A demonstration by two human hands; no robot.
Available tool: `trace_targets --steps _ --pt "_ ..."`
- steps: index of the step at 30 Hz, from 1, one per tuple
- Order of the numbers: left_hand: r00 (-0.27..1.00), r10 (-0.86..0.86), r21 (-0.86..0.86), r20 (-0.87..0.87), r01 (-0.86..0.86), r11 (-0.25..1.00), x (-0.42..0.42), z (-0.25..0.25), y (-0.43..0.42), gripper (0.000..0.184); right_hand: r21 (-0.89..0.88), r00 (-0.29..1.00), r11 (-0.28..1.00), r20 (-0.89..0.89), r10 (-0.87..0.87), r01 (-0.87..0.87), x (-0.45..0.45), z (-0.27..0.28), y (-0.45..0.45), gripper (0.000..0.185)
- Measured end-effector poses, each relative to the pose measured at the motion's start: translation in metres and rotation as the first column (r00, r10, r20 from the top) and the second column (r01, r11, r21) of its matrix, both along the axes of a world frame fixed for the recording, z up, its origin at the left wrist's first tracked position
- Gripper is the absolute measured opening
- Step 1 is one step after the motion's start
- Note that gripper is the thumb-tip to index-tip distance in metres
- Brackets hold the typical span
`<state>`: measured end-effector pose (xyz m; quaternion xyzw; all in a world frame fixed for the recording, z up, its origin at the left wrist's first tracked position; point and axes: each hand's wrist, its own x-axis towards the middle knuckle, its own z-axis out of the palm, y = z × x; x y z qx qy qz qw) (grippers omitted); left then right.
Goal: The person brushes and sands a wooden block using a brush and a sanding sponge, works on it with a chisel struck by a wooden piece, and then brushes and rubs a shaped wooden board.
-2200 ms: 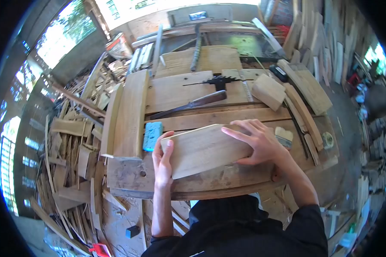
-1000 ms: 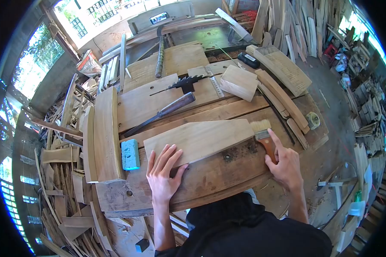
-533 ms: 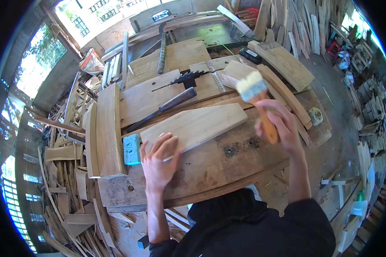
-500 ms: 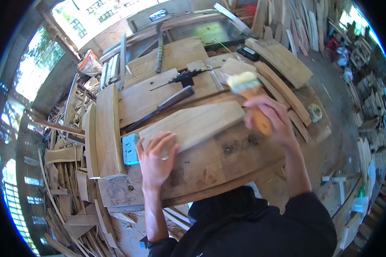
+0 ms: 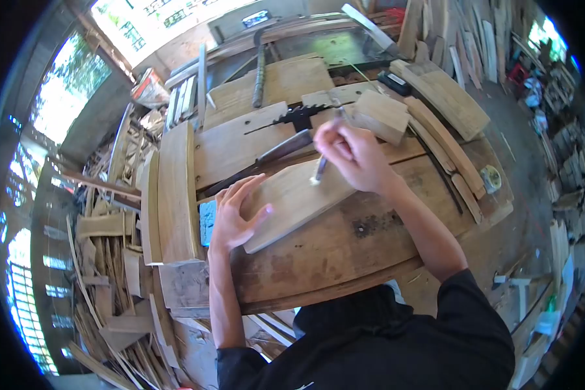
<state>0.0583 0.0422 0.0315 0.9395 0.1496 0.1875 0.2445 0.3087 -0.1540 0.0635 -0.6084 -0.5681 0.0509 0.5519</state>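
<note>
Brush [image 5: 320, 170], one, in right grip [image 5: 359, 159], one board [image 5: 289, 205], one sponge [image 5: 207, 222]

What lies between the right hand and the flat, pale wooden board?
Head view: a pale-bristled brush, held in the right hand, its tip apparently touching the board.

Board [image 5: 289, 207] on workbench [image 5: 318, 268], sponge [image 5: 206, 224] left of it, chisel [image 5: 281, 151] behind it, block [image 5: 380, 112] behind its right end

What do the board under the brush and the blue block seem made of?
Board: bare-looking wood, pale and matte, with faint grain. Blue block: perhaps foam or sponge, its visible face matte and mottled, though the left hand hides part of it.
</note>
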Motion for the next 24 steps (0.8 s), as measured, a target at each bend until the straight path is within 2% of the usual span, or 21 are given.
trace_targets --steps 1,2,4,5,6,7,8,9,11,13,14,15,16,17,18,19,20,22,24 --pt "0.999 -0.009 -0.083 0.044 0.012 0.996 0.002 -0.002 0.006 0.057 0.013 0.998 0.999 -0.056 -0.039 0.040 0.003 -0.003 0.004 0.012" --pt "0.991 0.031 -0.067 0.129 -0.023 0.997 0.006 -0.009 0.005 0.037 0.002 0.998 1.000 -0.052 -0.019 0.019 0.001 -0.008 0.010 0.012" --pt "0.988 0.047 -0.104 0.149 -0.032 0.994 0.008 -0.010 0.008 0.031 0.177 0.997 0.983 -0.058 0.059 -0.048 -0.016 -0.013 0.016 0.011" --pt "0.985 0.037 -0.124 0.169 -0.016 0.992 0.012 -0.009 0.009 0.026 0.172 0.996 0.984 -0.058 0.065 -0.054 -0.024 -0.014 0.018 0.011" --pt "0.968 0.055 -0.097 0.246 -0.032 0.995 0.020 -0.011 0.007 0.021 -0.003 0.993 0.994 -0.029 0.112 -0.112 -0.035 -0.013 0.019 0.012" --pt "0.967 0.058 -0.100 0.246 -0.034 0.994 0.023 -0.009 0.007 0.021 -0.179 0.986 0.970 -0.008 0.164 -0.163 -0.044 -0.012 0.020 0.014" --pt "0.985 0.057 -0.037 0.165 -0.051 0.998 0.024 -0.006 0.009 0.021 -0.258 0.984 0.949 -0.063 0.169 -0.180 -0.049 -0.008 0.022 0.016" --pt "0.995 0.061 0.027 0.084 -0.063 0.998 0.026 -0.003 0.011 0.021 -0.261 0.983 0.948 -0.059 0.172 -0.181 -0.045 -0.013 0.024 0.016" --pt "0.994 0.063 0.066 0.094 -0.069 0.995 0.027 -0.006 0.013 0.019 -0.114 0.996 0.990 0.032 0.089 -0.085 -0.021 -0.025 0.024 0.018" --pt "0.986 0.113 -0.128 0.122 -0.097 0.987 0.025 -0.010 0.013 0.023 -0.252 0.986 0.956 0.107 -0.124 0.148 0.009 -0.021 0.008 0.023" --pt "0.986 0.109 -0.129 0.129 -0.092 0.987 0.024 -0.010 0.014 0.023 -0.226 0.963 0.942 0.163 -0.215 0.249 0.021 -0.015 -0.002 0.025" --pt "0.989 0.103 -0.160 0.106 -0.085 0.983 0.020 -0.007 0.014 0.032 -0.195 0.928 0.918 0.219 -0.302 0.345 0.030 -0.008 -0.009 0.027" --pt "0.992 0.094 -0.192 0.083 -0.077 0.978 0.016 -0.005 0.013 0.043 -0.194 0.925 0.917 0.227 -0.305 0.350 0.036 -0.002 -0.014 0.027" --pt "0.992 0.092 -0.197 0.087 -0.074 0.978 0.012 -0.004 0.011 0.043 -0.211 0.878 0.880 0.333 -0.345 0.426 0.041 0.002 -0.019 0.027" --pt "1.000 -0.008 -0.093 0.009 0.009 0.996 0.007 0.000 0.008 0.061 -0.219 0.820 0.839 0.434 -0.375 0.499 0.043 0.004 -0.021 0.027" --pt "0.992 -0.099 0.010 -0.077 0.100 0.995 0.003 0.008 0.006 0.080 -0.215 0.817 0.838 0.435 -0.377 0.501 0.040 0.006 -0.020 0.027" --pt "0.966 -0.129 -0.033 -0.224 0.124 0.992 0.002 0.017 0.004 0.113 -0.186 0.813 0.849 0.445 -0.376 0.495 0.034 0.005 -0.017 0.025" --pt "0.961 -0.153 -0.026 -0.232 0.151 0.988 -0.001 0.024 0.001 0.119 -0.153 0.806 0.859 0.457 -0.377 0.488 0.017 0.005 -0.010 0.022" --pt "0.956 -0.171 0.007 -0.238 0.178 0.984 -0.001 0.022 0.002 0.126 -0.199 0.882 0.928 0.423 -0.208 0.314 -0.005 0.002 -0.001 0.026"
